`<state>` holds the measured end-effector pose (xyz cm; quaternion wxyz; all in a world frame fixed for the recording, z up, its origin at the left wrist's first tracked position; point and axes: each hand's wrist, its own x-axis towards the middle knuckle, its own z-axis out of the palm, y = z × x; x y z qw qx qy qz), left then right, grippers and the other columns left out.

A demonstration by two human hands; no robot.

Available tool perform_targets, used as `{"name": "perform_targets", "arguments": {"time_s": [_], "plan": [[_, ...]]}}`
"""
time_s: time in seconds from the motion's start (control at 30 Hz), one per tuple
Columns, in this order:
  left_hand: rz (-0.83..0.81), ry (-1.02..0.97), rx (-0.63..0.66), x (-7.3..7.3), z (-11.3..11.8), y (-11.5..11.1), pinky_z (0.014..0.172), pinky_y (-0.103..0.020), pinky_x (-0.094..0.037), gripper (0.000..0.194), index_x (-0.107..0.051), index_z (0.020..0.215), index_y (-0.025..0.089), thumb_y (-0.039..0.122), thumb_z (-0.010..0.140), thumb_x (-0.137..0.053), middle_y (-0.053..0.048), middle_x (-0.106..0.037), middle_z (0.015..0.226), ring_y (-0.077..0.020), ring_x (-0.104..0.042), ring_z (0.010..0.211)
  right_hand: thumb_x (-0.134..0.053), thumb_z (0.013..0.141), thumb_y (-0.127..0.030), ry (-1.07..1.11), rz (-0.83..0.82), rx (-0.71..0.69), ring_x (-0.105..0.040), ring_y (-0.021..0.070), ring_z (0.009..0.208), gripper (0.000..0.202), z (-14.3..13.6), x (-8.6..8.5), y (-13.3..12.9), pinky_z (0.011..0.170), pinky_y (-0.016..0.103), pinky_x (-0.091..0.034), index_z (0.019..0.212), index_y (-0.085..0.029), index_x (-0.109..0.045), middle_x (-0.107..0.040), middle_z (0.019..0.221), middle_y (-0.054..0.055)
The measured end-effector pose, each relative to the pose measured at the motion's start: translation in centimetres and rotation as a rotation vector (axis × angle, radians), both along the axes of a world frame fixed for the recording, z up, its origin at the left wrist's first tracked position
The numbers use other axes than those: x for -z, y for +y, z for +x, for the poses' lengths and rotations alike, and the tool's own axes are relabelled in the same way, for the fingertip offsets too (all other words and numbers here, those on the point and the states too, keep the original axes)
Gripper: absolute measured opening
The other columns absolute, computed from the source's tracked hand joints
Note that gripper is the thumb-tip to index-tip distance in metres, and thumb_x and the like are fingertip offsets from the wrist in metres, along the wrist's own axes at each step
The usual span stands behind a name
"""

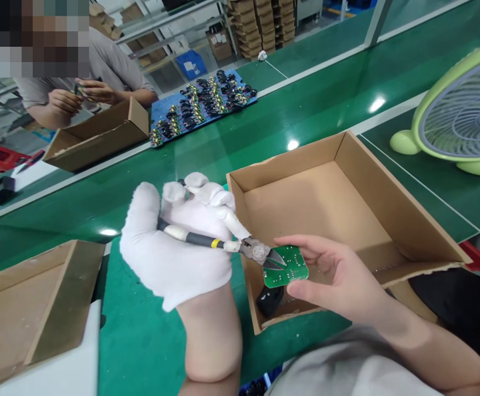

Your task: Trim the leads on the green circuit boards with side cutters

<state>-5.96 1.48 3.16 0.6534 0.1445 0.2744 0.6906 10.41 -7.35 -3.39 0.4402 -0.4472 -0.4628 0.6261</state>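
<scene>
My left hand (pixel 186 247), in a white glove, is wrapped round a pair of diagonal cutters (pixel 259 251) with dark, taped handles. The cutters' jaws are parted, and their tips lie over the face of a green circuit board (pixel 291 267); whether they touch it I cannot tell. Bare fingers of my right hand (pixel 330 269) pinch the board by its right side and lower edge. Below the board a black rounded part (pixel 269 301) shows, its upper side partly hidden. Both hands are at the near left side of an open cardboard box (pixel 347 140).
A light green fan (pixel 466 115) stands at the right. Another cardboard box (pixel 54 308) lies at the left. Across the green bench (pixel 318 118), a blue tray (pixel 165 107) carries many small assemblies. Nearby, a co-worker's hands (pixel 83 94) hold a small part above a box (pixel 99 137).
</scene>
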Motion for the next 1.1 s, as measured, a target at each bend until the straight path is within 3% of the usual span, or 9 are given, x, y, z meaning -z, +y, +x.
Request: {"name": "perform_targets", "arguments": {"time_s": [0.2,0.5,0.7,0.9,1.1], "plan": [[-0.183,-0.069,-0.059,-0.2,0.5,0.5,0.05,-0.027,-0.049,0.029,-0.036,0.073,0.021,0.035,0.098,-0.042,-0.004,-0.053,0.071,-0.0153,-0.058,0.061,-0.085,0.078,-0.032,0.17,-0.07,-0.067,-0.066,0.02,0.086,0.048,0.3,0.2,0.2,0.075,0.029,-0.051,0.122,-0.023,-0.071,-0.071,0.09,0.003],[-0.28,-0.154,-0.114,-0.3,0.5,1.0,0.05,-0.027,-0.051,0.013,-0.044,0.09,0.02,0.031,0.092,-0.051,-0.01,-0.063,0.086,-0.017,-0.062,0.064,-0.086,0.076,-0.036,0.152,-0.099,-0.068,-0.064,0.0222,0.087,0.052,0.3,0.3,-0.1,0.078,0.033,-0.051,0.125,-0.023,-0.071,-0.064,0.084,0.002],[-0.237,-0.164,0.01,-0.1,0.6,1.2,0.053,-0.024,-0.052,0.026,-0.051,0.111,0.014,0.031,0.092,-0.046,-0.01,-0.062,0.084,-0.0152,-0.06,0.064,-0.087,0.077,-0.039,0.144,-0.107,-0.073,-0.065,0.0219,0.085,0.056,0.4,0.5,0.0,0.077,0.033,-0.052,0.128,-0.025,-0.069,-0.066,0.086,0.003],[-0.141,-0.192,0.151,0.1,0.6,1.0,0.056,-0.021,-0.05,0.022,-0.051,0.104,0.014,0.031,0.093,-0.043,-0.008,-0.06,0.083,-0.0132,-0.059,0.064,-0.086,0.08,-0.028,0.197,-0.036,-0.087,-0.066,0.0176,0.086,0.055,0.2,0.6,-0.1,0.076,0.027,-0.051,0.129,-0.027,-0.062,-0.069,0.092,0.001],[-0.158,-0.115,0.114,0.6,0.5,1.1,0.056,-0.027,-0.048,0.028,-0.052,0.092,0.017,0.043,0.096,-0.041,-0.005,-0.057,0.075,-0.0173,-0.061,0.066,-0.086,0.08,-0.021,0.33,-0.071,-0.089,-0.066,0.011,0.074,0.048,0.0,0.5,0.0,0.069,0.02,-0.054,0.123,-0.024,-0.063,-0.073,0.095,0.001]]}}
